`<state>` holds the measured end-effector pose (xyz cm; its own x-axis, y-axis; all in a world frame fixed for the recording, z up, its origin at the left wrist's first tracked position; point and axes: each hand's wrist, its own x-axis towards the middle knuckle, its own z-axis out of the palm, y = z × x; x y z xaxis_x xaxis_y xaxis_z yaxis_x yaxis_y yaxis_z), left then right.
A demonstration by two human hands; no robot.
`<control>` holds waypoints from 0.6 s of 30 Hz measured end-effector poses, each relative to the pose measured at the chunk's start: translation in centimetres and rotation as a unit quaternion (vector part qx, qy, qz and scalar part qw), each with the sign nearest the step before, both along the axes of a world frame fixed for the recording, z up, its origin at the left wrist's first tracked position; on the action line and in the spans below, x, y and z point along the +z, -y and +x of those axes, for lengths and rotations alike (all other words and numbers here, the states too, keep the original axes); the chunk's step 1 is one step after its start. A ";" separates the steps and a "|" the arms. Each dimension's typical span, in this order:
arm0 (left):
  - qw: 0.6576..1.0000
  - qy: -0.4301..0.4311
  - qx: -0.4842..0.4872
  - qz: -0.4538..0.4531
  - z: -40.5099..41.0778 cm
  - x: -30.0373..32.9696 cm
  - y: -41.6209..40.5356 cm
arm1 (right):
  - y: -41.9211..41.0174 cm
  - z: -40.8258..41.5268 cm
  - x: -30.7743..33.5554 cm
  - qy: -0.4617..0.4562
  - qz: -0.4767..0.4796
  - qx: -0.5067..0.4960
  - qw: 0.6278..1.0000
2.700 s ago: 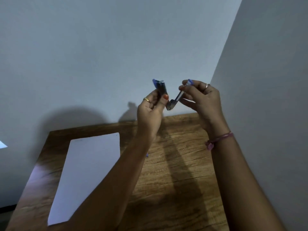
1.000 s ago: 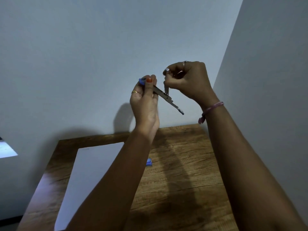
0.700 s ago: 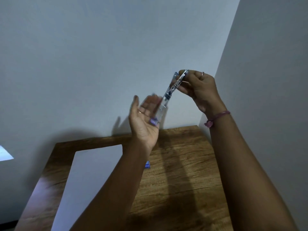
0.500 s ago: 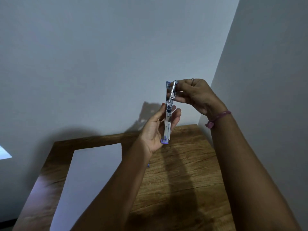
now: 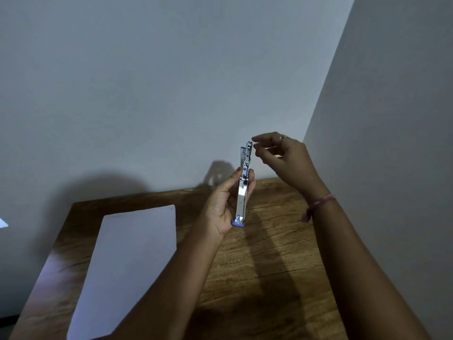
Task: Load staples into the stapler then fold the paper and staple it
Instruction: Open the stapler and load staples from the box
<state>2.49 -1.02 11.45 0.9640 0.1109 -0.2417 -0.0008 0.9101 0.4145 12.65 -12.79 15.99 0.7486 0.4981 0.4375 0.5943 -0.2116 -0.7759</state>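
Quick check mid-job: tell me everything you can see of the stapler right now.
The stapler is slim, shiny metal with a blue plastic end at the bottom. It stands nearly upright in the air above the far edge of the table, its inner metal mechanism facing the camera. The left hand grips its lower half, fingers behind and thumb in front. The right hand hovers by its top end, fingers loosely curled, apparently not touching. Whether staples are loaded cannot be seen.

Silver, blue-tipped stapler (image 5: 243, 190); white paper (image 5: 127, 261).
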 end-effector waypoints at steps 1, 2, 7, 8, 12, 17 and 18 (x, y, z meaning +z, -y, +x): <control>1.000 -0.003 0.005 0.007 0.0 -0.3 0.1 | 0.1 -0.2 -0.4 0.038 -0.020 -0.006 0.999; 1.000 -0.008 0.008 0.009 -0.1 -0.5 0.2 | 0.0 -0.4 -0.7 0.062 -0.034 -0.008 0.997; 1.000 -0.025 0.002 -0.019 -0.2 -1.4 0.5 | -0.1 -0.6 -1.7 0.112 -0.075 -0.027 0.991; 1.000 -0.026 0.001 -0.017 -0.2 -1.5 0.5 | -0.1 -0.5 -1.7 0.117 -0.080 -0.028 0.989; 0.999 -0.032 -0.006 -0.029 -0.3 -1.6 0.6 | -0.1 -0.4 -1.7 0.122 -0.104 -0.026 0.987; 0.997 -0.068 0.004 -0.037 -0.5 -1.6 0.8 | -0.3 -0.4 -2.0 0.083 -0.127 -0.009 0.988; 0.996 -0.075 0.008 -0.038 -0.5 -1.7 0.8 | -0.3 -0.5 -2.1 0.077 -0.132 -0.005 0.988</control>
